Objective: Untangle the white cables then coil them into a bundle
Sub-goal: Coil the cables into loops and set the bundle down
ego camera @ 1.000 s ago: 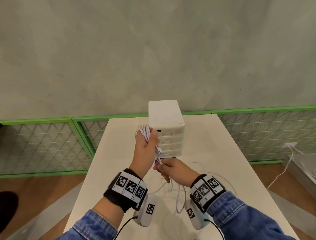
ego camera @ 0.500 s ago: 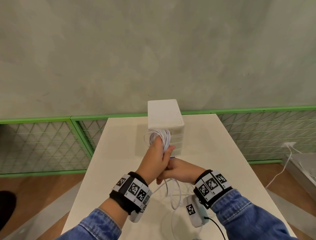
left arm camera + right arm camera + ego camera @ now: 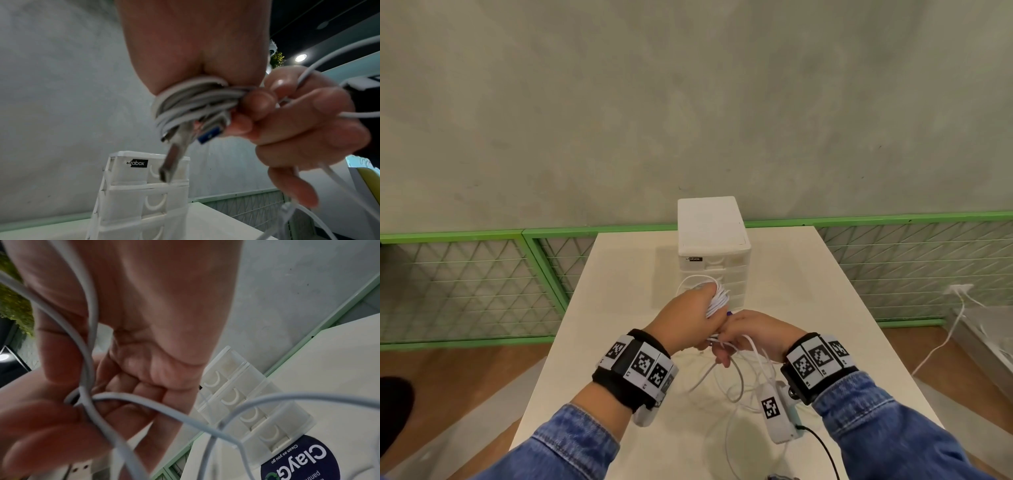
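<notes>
My left hand (image 3: 690,317) grips the coil (image 3: 717,297) above the desk (image 3: 808,308) middle; my right hand (image 3: 751,334), just beside, pinches the slack cable (image 3: 736,373) trailing down toward the near edge.

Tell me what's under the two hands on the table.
Loose white cable loops trail from the right hand onto the white table. The left hand grips the coiled bundle. Anything directly beneath the hands is hidden.

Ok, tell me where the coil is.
Head view, centre: the coil is gripped in the left hand, raised just in front of the drawer box.
</notes>
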Available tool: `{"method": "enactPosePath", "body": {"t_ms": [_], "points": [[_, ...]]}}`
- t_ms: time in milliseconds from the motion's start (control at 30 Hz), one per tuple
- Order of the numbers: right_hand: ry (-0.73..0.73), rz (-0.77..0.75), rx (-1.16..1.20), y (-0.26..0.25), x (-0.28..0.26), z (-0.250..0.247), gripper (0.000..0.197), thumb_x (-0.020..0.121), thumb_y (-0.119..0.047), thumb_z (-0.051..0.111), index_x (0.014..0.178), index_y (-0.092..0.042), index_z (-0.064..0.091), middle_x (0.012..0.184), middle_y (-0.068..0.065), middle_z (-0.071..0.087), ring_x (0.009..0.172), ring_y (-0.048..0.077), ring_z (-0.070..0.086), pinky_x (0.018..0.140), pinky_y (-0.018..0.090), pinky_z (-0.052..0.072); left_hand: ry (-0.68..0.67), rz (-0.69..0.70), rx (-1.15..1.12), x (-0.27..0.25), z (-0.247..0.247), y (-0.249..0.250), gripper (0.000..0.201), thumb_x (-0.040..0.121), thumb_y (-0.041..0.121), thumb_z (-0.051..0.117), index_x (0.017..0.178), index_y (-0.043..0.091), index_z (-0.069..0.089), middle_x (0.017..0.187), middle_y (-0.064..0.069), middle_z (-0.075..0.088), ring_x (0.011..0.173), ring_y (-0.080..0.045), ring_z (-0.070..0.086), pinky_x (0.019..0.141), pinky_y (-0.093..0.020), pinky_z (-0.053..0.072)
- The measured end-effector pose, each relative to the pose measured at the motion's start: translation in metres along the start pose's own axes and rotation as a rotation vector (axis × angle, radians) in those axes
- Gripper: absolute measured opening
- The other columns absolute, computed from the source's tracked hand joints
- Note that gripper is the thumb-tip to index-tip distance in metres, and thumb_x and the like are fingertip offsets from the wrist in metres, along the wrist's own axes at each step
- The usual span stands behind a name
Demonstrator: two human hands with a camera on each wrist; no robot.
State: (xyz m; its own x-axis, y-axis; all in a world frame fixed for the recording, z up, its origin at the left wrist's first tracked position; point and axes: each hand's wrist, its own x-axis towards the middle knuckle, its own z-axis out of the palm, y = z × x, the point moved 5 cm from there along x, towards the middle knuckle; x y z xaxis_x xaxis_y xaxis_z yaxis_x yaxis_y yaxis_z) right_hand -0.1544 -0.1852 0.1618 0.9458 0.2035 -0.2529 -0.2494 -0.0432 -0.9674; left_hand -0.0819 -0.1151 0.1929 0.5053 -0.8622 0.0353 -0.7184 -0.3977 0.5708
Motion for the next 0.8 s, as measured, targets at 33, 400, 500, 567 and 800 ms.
{"method": "enactPosePath", "body": {"t_ms": [33, 400, 500, 567, 800], "points": [[-0.001, -0.006, 0.027, 0.001, 0.001, -0.001, 0.026, 0.069, -0.023, 0.055, 0.08, -0.006, 0.071, 0.06, 0.005, 0.062, 0.061, 0.023, 0.053, 0.078, 0.04, 0.038, -0.008, -0.009, -0.042, 0.0, 0.0, -0.001, 0.019, 0.094, 0.027, 0.048, 0.084, 0.012, 0.041, 0.065, -0.002, 0.056, 0.041, -0.014, 0.051, 0.042, -0.026, 0.038], [0.252, -0.026, -0.172, 0.011, -0.02, -0.05, 0.015, 0.085, -0.002, 0.062, 0.097, -0.002, 0.07, 0.082, 0.003, 0.071, 0.082, 0.015, 0.064, 0.082, 0.02, 0.049, 0.137, -0.167, -0.079, -0.006, -0.022, -0.041, 0.03, 0.091, 0.029, 0.054, 0.068, 0.021, 0.037, 0.064, 0.0, 0.047, 0.062, -0.025, 0.047, 0.058, -0.034, 0.034], [0.302, -0.018, -0.24, 0.019, -0.025, -0.06, 0.016, 0.086, 0.0, 0.06, 0.092, -0.011, 0.071, 0.071, -0.004, 0.069, 0.071, 0.011, 0.06, 0.079, 0.02, 0.049, 0.222, -0.213, -0.123, -0.006, -0.037, -0.053, 0.025, 0.09, 0.028, 0.054, 0.072, 0.013, 0.045, 0.067, -0.006, 0.051, 0.064, -0.028, 0.049, 0.06, -0.035, 0.037], [0.401, -0.042, -0.346, 0.016, -0.028, -0.068, 0.021, 0.087, -0.001, 0.058, 0.089, -0.018, 0.071, 0.067, -0.006, 0.066, 0.068, 0.005, 0.057, 0.077, 0.015, 0.046, 0.259, -0.235, -0.107, -0.007, -0.047, -0.059, 0.028, 0.089, 0.033, 0.051, 0.075, 0.01, 0.046, 0.069, -0.006, 0.051, 0.069, -0.031, 0.054, 0.062, -0.037, 0.04], [1.189, -0.048, -0.353, 0.033, -0.079, -0.144, 0.037, 0.085, 0.01, 0.043, 0.07, -0.022, 0.053, 0.076, 0.005, 0.06, 0.065, 0.017, 0.058, 0.069, 0.031, 0.047, 0.562, -0.362, -0.16, -0.022, -0.094, -0.085, 0.026, 0.091, 0.021, 0.052, 0.069, 0.01, 0.042, 0.062, -0.004, 0.045, 0.06, -0.027, 0.044, 0.057, -0.033, 0.034]]}}
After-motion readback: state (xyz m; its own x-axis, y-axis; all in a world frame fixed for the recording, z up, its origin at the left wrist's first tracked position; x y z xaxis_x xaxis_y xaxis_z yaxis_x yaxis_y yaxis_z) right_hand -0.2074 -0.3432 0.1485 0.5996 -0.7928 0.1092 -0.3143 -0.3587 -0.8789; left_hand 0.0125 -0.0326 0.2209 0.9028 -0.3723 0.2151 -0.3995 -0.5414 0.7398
